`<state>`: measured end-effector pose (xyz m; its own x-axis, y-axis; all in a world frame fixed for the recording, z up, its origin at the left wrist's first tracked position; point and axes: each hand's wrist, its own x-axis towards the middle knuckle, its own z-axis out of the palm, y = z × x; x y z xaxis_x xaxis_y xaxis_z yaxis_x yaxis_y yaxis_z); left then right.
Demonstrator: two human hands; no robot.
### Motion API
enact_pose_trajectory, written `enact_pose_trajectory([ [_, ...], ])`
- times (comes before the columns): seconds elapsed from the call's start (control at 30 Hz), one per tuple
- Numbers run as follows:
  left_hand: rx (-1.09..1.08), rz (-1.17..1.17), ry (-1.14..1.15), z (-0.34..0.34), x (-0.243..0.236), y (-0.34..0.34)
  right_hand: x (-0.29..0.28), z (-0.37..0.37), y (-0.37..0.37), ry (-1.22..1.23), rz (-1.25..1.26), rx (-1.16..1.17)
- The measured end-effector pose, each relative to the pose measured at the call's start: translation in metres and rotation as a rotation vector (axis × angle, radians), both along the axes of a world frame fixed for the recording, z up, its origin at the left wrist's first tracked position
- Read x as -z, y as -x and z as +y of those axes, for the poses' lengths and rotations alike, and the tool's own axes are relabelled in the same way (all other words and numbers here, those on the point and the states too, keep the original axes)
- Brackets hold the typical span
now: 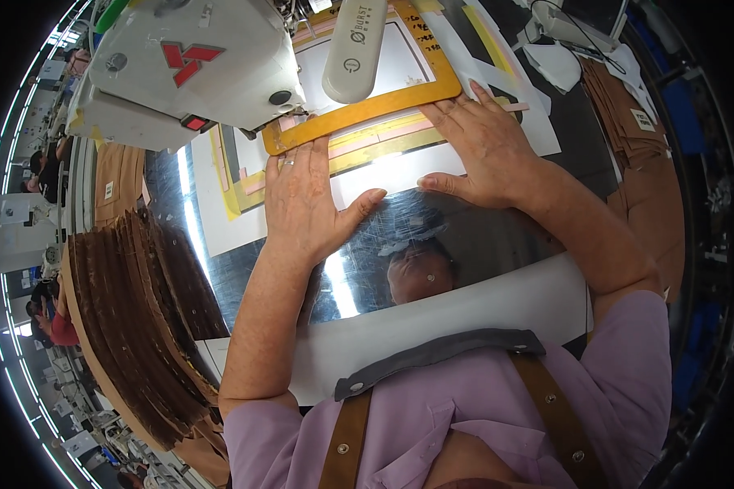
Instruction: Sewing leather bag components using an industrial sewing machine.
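My left hand [302, 200] lies flat with its fingers stretched forward, their tips at the near edge of a yellow rectangular frame [359, 121]. Further right, my right hand [488, 147] is spread, its fingertips against the frame's near right corner. Both thumbs point inward, apart from each other. Under the frame and my fingers lies a white template sheet [253, 226] edged with yellow and pink strips [371, 145]. Neither hand grips anything that I can see. A sewing machine head [147, 85] covers the frame's left side.
A pale round-ended device [354, 53] hangs above the frame. Shiny metal [359, 277] covers the near worktop. Dark brown pieces [130, 318] are stacked at left, tan pieces [118, 187] beyond them. More brown pieces [648, 187] lie at right, near a cable [575, 41].
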<state>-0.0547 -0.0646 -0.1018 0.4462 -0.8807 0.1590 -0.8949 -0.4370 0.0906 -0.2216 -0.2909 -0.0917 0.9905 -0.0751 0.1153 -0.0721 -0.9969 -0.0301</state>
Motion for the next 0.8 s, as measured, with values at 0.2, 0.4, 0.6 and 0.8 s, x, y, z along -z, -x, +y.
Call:
enact_pose_trajectory([
  [0.2, 0.006, -0.001, 0.019, -0.001, -0.004, 0.001, 0.008, -0.001, 0.008, 0.147, -0.032, 0.103],
  [0.4, 0.038, -0.124, 0.101, 0.005, 0.001, 0.001, 0.004, -0.052, 0.039, 0.118, -0.348, 0.168],
  [0.6, -0.063, -0.337, 0.021, 0.011, -0.015, 0.020, 0.008, -0.108, 0.052, -0.094, -0.395, 0.411],
  [0.8, -0.206, -0.274, 0.040, 0.084, -0.050, 0.012, 0.001, -0.123, 0.050, -0.069, -0.498, 0.395],
])
